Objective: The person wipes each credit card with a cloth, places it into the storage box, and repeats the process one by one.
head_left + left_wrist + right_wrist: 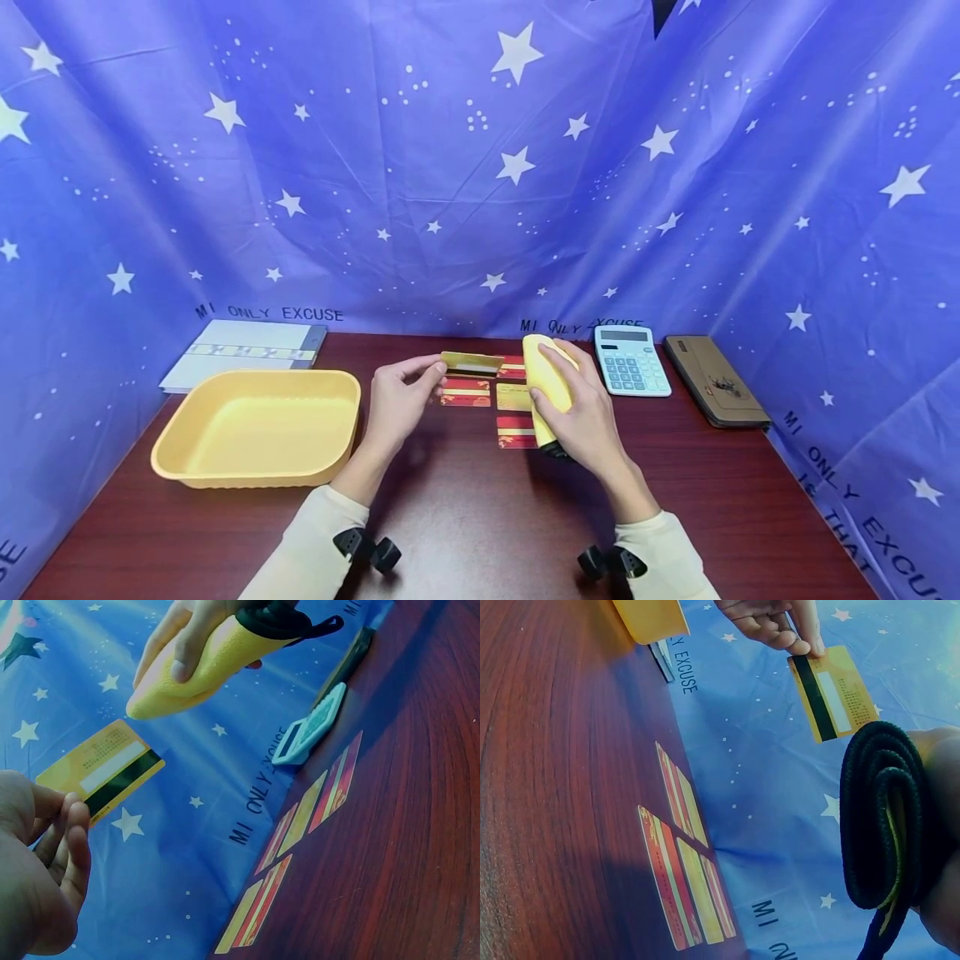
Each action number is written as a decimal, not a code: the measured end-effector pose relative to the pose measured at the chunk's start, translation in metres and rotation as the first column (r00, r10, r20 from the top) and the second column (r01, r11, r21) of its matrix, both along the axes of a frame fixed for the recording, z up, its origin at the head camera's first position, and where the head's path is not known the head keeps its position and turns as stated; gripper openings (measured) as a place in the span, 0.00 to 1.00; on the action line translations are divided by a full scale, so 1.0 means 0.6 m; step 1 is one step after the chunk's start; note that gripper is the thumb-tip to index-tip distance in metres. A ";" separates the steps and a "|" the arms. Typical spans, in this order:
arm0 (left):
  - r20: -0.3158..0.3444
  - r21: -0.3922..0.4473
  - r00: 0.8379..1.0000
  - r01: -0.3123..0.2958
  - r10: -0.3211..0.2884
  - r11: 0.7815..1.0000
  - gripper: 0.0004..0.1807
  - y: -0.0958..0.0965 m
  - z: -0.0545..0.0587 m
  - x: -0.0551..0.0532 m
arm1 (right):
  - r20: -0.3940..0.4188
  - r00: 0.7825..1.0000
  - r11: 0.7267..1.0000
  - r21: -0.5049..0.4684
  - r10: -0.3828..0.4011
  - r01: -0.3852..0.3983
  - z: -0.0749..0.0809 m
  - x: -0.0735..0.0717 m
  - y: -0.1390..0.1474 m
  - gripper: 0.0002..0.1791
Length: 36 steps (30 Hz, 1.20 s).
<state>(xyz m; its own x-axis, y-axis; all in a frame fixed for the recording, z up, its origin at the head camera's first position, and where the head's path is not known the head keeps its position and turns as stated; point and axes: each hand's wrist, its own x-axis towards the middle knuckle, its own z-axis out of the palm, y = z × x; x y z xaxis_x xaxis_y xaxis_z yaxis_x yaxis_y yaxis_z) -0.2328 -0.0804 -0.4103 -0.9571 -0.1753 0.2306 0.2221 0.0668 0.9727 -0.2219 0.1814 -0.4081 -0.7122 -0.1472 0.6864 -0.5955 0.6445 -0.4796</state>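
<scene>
Hands (399, 400) (587, 417) apart; edge-held gold card (106, 769) clear of yellow cloth (216, 673)

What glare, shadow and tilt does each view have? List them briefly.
Head: roughly level, pale sheen on the table at lower middle; left wrist: scene steeply tilted, dark shadow band across the table at upper right; right wrist: also steeply tilted, shadow falling beside the laid-out cards.
</scene>
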 end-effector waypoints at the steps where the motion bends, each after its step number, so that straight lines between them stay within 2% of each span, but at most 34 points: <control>1: -0.001 -0.029 1.000 -0.014 0.014 0.999 0.09 0.000 0.000 0.000 | 0.000 1.000 1.000 0.000 0.000 0.000 0.000 0.000 0.000 0.37; 5: -0.052 -0.104 0.997 -0.057 0.051 0.993 0.08 0.000 -0.003 0.000 | 0.002 1.000 1.000 0.003 0.003 -0.003 0.000 0.000 0.000 0.37; 8: -0.089 -0.086 0.995 -0.057 0.049 0.995 0.07 0.000 -0.004 -0.001 | 0.006 1.000 1.000 0.004 0.006 -0.006 0.000 -0.001 -0.001 0.37; 17: 0.019 0.064 0.999 -0.029 0.028 0.998 0.10 0.003 -0.003 0.000 | 0.003 1.000 1.000 -0.001 0.013 -0.013 -0.001 -0.001 -0.004 0.36; 21: -0.003 0.094 1.000 -0.018 0.018 0.995 0.12 0.003 -0.004 -0.002 | 0.006 1.000 1.000 0.003 0.019 -0.019 -0.001 -0.001 -0.007 0.36; 28: -0.022 0.117 0.999 0.034 -0.032 0.992 0.24 0.003 -0.011 -0.006 | 0.010 1.000 1.000 0.001 0.019 -0.019 0.001 0.000 -0.011 0.36; 36: -0.028 0.105 0.998 0.062 -0.060 0.993 0.23 0.006 -0.009 -0.003 | 0.012 0.999 0.999 0.005 0.037 -0.037 0.002 0.002 -0.023 0.35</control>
